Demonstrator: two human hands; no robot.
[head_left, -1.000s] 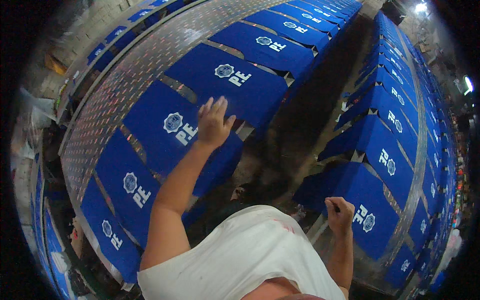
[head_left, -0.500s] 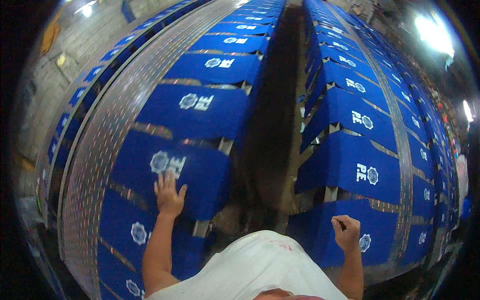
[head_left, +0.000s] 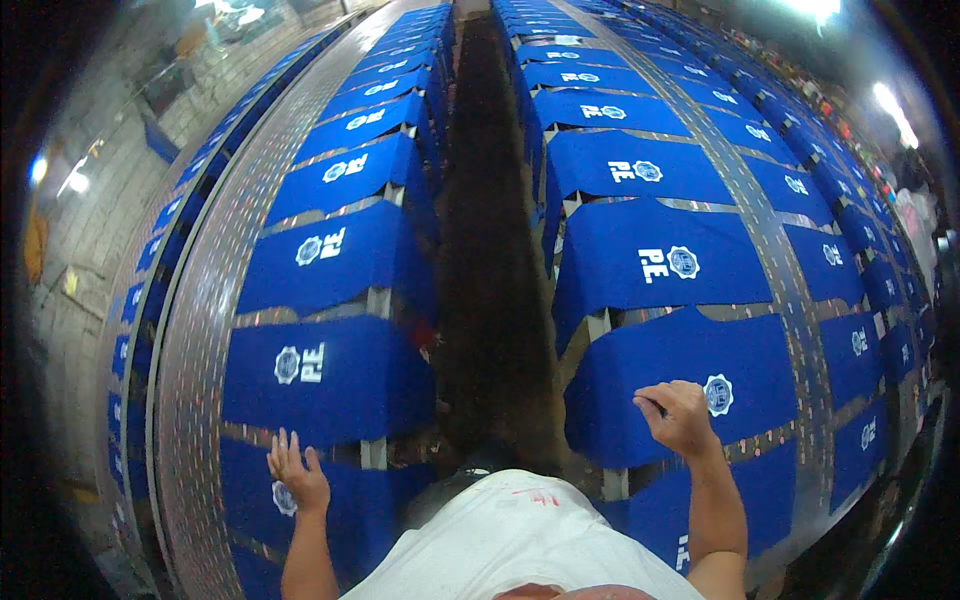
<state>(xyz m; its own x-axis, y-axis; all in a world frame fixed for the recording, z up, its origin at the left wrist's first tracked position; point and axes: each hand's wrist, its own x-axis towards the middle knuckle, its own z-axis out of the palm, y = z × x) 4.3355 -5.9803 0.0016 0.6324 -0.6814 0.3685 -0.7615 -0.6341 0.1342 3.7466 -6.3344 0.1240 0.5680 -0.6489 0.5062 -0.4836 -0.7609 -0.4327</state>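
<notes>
My left hand [head_left: 300, 475] has its fingers spread over a blue fabric panel [head_left: 360, 510] on the left table, beside that panel's white badge print [head_left: 284, 498]. I cannot tell whether it touches the cloth. My right hand [head_left: 680, 418] is curled, thumb near the bent fingers, above a blue panel [head_left: 620, 400] on the right table. That panel's white badge print [head_left: 718, 395] shows just past the knuckles. Whatever the curled fingers may hold is hidden.
Two long tables run away from me, with blue cut panels in rows, most bearing white lettering and a badge. A dark aisle [head_left: 485, 220] lies between them. Speckled strips of tabletop [head_left: 215, 290] show beside the panels. Further rows stand at both sides.
My left hand has moved off the print of one panel and back toward my body, over another panel. My right hand stays curled. The view has shifted along the tables.
</notes>
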